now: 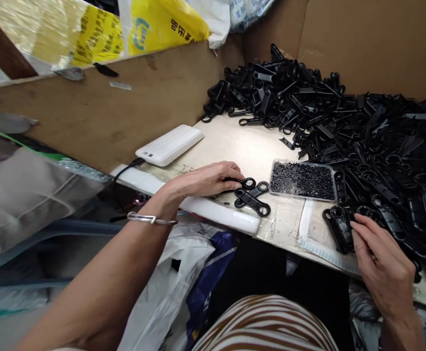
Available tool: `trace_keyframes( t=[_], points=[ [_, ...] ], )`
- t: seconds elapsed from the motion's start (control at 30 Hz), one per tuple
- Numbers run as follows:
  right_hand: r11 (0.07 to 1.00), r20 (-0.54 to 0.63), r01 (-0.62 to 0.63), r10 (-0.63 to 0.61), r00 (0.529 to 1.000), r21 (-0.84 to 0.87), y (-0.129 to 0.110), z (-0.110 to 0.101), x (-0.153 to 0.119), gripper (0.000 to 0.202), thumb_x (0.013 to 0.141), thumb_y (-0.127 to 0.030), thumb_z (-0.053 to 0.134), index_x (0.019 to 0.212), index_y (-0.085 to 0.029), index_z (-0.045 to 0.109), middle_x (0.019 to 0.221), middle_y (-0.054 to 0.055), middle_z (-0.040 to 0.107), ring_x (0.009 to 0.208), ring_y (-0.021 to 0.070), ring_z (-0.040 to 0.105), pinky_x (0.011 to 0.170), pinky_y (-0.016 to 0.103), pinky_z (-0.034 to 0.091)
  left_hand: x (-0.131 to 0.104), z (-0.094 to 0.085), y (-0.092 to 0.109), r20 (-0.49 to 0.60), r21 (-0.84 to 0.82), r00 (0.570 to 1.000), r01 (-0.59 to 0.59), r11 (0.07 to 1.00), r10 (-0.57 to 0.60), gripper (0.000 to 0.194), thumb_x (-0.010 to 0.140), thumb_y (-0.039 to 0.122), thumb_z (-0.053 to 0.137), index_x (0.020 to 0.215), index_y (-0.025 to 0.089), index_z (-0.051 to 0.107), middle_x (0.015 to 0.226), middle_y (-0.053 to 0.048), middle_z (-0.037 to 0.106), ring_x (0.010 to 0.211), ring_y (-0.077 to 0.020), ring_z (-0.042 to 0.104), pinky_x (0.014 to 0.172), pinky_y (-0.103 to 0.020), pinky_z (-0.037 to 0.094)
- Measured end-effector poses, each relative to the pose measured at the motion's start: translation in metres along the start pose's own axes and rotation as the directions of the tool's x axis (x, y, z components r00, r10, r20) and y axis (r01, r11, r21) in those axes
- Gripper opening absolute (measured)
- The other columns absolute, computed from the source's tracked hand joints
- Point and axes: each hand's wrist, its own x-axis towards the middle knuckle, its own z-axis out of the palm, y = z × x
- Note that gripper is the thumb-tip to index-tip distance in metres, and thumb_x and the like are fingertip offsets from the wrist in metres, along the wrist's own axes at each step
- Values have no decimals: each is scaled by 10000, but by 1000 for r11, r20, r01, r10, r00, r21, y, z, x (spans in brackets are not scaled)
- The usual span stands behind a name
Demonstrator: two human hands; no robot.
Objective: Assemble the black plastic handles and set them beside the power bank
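My left grip [218, 178] pinches a link [245, 185], its ring end poking past my fingertips, just beside two crossed links [252, 199] on the tabletop [231, 146]. My right grip [384, 258] touches stacked links [340, 230]; I cannot tell whether it clasps one. Between my hands sits a tray [302, 197] of black bits [302, 179].

Pale worktop [231, 141], heaped black parts [300, 95], clear tray [302, 197] of black bits [300, 179], white oblong device [171, 145], crossed black pieces [252, 200]
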Motion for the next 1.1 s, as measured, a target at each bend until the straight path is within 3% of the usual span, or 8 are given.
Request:
trace_keyframes(
  t=[0.2, 0.37, 0.5, 0.67, 0.87, 1.1],
  points=[
    [1000, 23, -10, 10, 1000, 20, 3, 1, 1, 231, 857, -35, 628, 1071, -115, 663, 1119, 133, 685, 951, 193, 660, 922, 344, 526, -1, 0, 1, 16, -11, 1000, 9, 1000, -9, 450, 938, 504, 370, 1016, 175, 668, 1117, -106, 625, 995, -231, 569, 898, -324, 421],
    [995, 162, -9, 26, 987, -102, -3, 10, 22, 158, 908, -177, 611, 1047, -132, 672, 1035, 87, 679, 917, 206, 600, 843, 345, 513, -5, -1, 0, 2, -44, 1000, 15, 999, -15, 458, 927, 523, 382, 1009, 176, 670, 1135, -98, 623, 1006, -228, 571, 923, -320, 419],
    [962, 331, 12, 82, 940, -273, -23, 32, 47, 119, 909, -216, 602, 973, -170, 691, 1022, 83, 655, 914, 237, 544, 738, 346, 476, -9, 0, 0, -21, -71, 1000, 2, 997, -3, 477, 919, 540, 395, 1042, 182, 685, 1148, -95, 631, 1038, -233, 571, 942, -323, 429],
    [900, 441, 29, 186, 878, -436, -37, 67, 67, 184, 904, -85, 516, 904, -159, 685, 942, 121, 641, 872, 265, 511, 707, 385, 416, -14, 2, -4, -38, -112, 999, 4, 994, -8, 489, 886, 585, 435, 1056, 219, 711, 1185, -83, 640, 1059, -249, 583, 964, -344, 446],
    [920, 496, 30, 183, 849, -392, -42, 83, 75, 220, 899, -48, 507, 876, -158, 696, 910, 114, 645, 886, 246, 505, 688, 347, 420, -16, 6, -9, -76, -134, 996, 31, 991, -41, 564, 838, 666, 466, 1115, 233, 696, 1259, -85, 621, 1123, -263, 580, 1017, -354, 441],
    [931, 519, 47, 160, 840, -362, -62, 88, 87, 250, 926, -66, 470, 890, -171, 694, 904, 95, 642, 893, 231, 522, 652, 314, 446, -18, 9, -8, -80, -160, 996, 27, 987, -40, 508, 870, 572, 475, 1122, 181, 677, 1275, -103, 611, 1155, -261, 564, 1046, -382, 413]
  ],
)
